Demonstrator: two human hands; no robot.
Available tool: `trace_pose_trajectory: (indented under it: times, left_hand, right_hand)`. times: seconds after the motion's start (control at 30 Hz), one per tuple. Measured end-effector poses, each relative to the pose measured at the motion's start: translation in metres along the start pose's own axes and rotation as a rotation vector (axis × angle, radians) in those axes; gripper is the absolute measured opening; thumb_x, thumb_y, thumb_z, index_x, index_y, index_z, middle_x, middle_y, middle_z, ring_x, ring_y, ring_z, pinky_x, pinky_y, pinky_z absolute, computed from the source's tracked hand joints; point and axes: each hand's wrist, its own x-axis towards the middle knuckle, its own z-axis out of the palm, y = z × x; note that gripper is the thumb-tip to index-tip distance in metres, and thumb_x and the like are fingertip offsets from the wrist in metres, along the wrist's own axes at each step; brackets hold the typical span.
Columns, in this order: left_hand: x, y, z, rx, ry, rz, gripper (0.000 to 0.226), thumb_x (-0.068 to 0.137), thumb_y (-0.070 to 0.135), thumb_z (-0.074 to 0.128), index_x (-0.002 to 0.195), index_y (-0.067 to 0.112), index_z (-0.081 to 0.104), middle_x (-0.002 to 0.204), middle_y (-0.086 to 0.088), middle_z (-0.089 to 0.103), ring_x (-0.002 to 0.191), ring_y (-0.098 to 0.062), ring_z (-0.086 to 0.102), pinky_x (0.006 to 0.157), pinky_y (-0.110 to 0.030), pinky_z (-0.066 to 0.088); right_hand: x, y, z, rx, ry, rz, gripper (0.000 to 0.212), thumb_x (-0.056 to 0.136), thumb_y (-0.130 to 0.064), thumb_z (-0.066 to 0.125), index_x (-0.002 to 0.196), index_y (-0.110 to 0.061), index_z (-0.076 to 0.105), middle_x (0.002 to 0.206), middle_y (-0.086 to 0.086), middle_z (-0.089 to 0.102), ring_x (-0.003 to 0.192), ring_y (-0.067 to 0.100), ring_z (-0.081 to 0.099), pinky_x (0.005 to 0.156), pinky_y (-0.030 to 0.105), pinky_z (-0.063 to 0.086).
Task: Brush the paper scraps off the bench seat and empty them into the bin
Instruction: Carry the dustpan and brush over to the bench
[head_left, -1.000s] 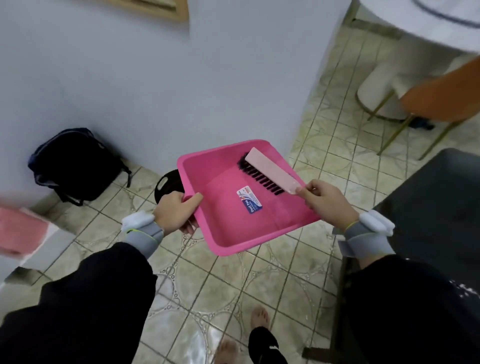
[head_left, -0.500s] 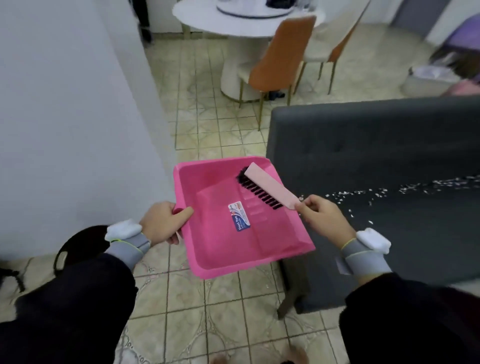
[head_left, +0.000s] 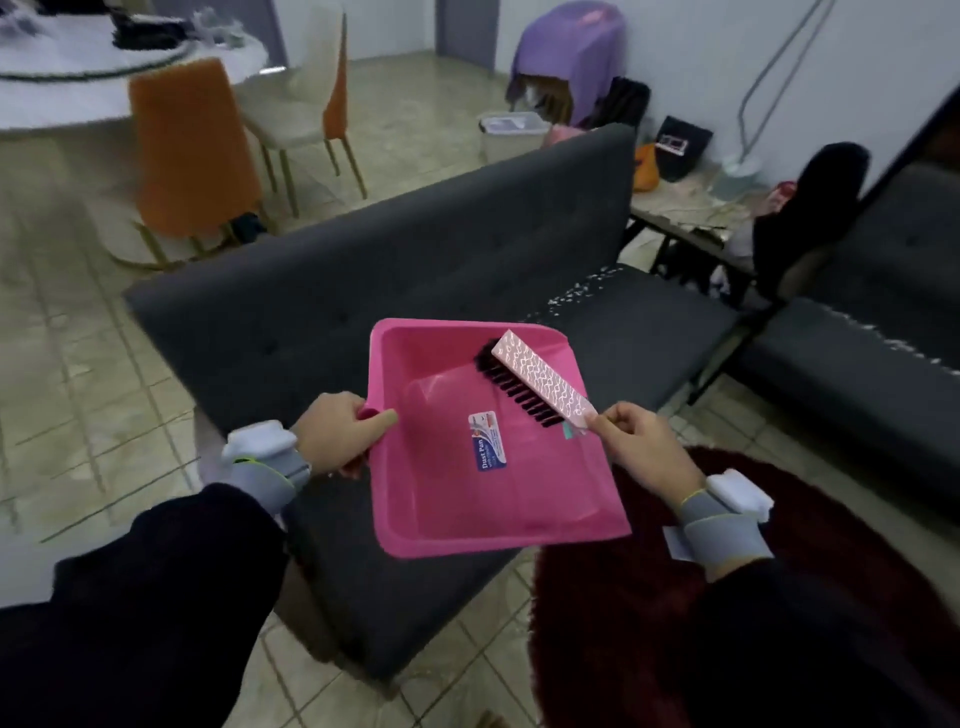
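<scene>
My left hand (head_left: 340, 435) grips the handle of a pink dustpan (head_left: 457, 493), held level in front of me over the dark grey bench (head_left: 363, 291). With my right hand (head_left: 641, 449) I pinch the end of a pale pink brush (head_left: 540, 379); its black bristles rest inside the pan. The pan looks bare apart from a label. White paper scraps (head_left: 587, 286) lie in a line on the bench seat beyond the pan's far right corner. More scraps (head_left: 878, 332) show on a second grey seat at the right. No bin is in view.
A dark red rug (head_left: 649, 613) lies under my right arm. An orange chair (head_left: 192, 150) and a round white table (head_left: 93, 67) stand at the far left on the tiled floor. A low table with clutter (head_left: 701, 223) sits behind the bench, with a purple-covered chair (head_left: 569, 57) further back.
I have turned right, away from the white wall: the bench has come into full view below the pan and the scraps now lie just past it. Both hands keep their hold.
</scene>
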Motion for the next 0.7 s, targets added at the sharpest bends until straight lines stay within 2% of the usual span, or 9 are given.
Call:
trace_pose_trajectory:
  times: [0.03, 0.1, 0.2, 0.3, 0.37, 0.5, 0.7]
  left_hand:
    - [0.019, 0.027, 0.015, 0.019, -0.043, 0.032, 0.042, 0.09, 0.032, 0.053, 0.069, -0.002, 0.063, 0.05, -0.007, 0.063, 0.046, -0.023, 0.064, 0.046, -0.03, 0.054]
    - [0.037, 0.051, 0.028, 0.01, -0.072, 0.063, 0.042, 0.09, 0.031, 0.052, 0.073, -0.005, 0.064, 0.046, -0.004, 0.062, 0.046, -0.026, 0.064, 0.048, -0.032, 0.054]
    - [0.08, 0.119, 0.072, 0.082, -0.169, 0.168, 0.04, 0.091, 0.03, 0.051, 0.066, 0.0, 0.062, 0.037, 0.0, 0.058, 0.047, -0.028, 0.064, 0.048, -0.031, 0.054]
    - [0.121, 0.181, 0.111, 0.125, -0.247, 0.255, 0.041, 0.09, 0.03, 0.052, 0.067, -0.001, 0.062, 0.036, 0.0, 0.058, 0.044, -0.026, 0.063, 0.049, -0.033, 0.055]
    - [0.149, 0.213, 0.139, 0.154, -0.294, 0.297, 0.04, 0.09, 0.03, 0.052, 0.068, -0.002, 0.062, 0.036, 0.0, 0.057, 0.04, -0.022, 0.061, 0.042, -0.026, 0.052]
    - [0.2, 0.28, 0.191, 0.191, -0.391, 0.373, 0.039, 0.089, 0.026, 0.052, 0.059, 0.003, 0.057, 0.034, 0.0, 0.055, 0.033, -0.015, 0.056, 0.036, -0.02, 0.046]
    - [0.291, 0.401, 0.272, 0.303, -0.572, 0.516, 0.039, 0.088, 0.028, 0.052, 0.058, 0.004, 0.056, 0.039, -0.003, 0.059, 0.039, -0.018, 0.061, 0.046, -0.025, 0.051]
  right_hand:
    - [0.005, 0.015, -0.025, 0.006, 0.031, 0.031, 0.028, 0.088, -0.033, 0.061, 0.066, -0.016, 0.053, 0.062, 0.003, 0.055, 0.057, 0.014, 0.045, 0.06, 0.029, 0.036]
    - [0.007, 0.029, -0.046, -0.017, 0.053, 0.044, 0.03, 0.089, -0.032, 0.059, 0.064, -0.018, 0.05, 0.062, 0.003, 0.056, 0.056, 0.014, 0.045, 0.06, 0.031, 0.035]
    - [0.016, 0.075, -0.099, 0.028, 0.187, 0.131, 0.033, 0.088, -0.034, 0.06, 0.062, -0.018, 0.049, 0.061, 0.001, 0.056, 0.058, 0.014, 0.046, 0.061, 0.032, 0.035]
    - [0.024, 0.116, -0.14, 0.045, 0.286, 0.237, 0.031, 0.088, -0.035, 0.06, 0.068, -0.012, 0.055, 0.063, 0.002, 0.057, 0.06, 0.015, 0.046, 0.062, 0.032, 0.036]
    - [0.032, 0.138, -0.165, 0.055, 0.321, 0.288, 0.031, 0.088, -0.035, 0.059, 0.073, -0.008, 0.057, 0.064, 0.003, 0.056, 0.06, 0.015, 0.045, 0.06, 0.031, 0.035]
    - [0.057, 0.178, -0.21, 0.079, 0.387, 0.377, 0.033, 0.089, -0.034, 0.059, 0.076, -0.004, 0.058, 0.063, 0.003, 0.055, 0.058, 0.015, 0.043, 0.059, 0.031, 0.034]
    - [0.106, 0.23, -0.288, 0.093, 0.522, 0.556, 0.027, 0.088, -0.034, 0.059, 0.073, -0.011, 0.058, 0.066, 0.004, 0.059, 0.061, 0.017, 0.049, 0.059, 0.029, 0.036]
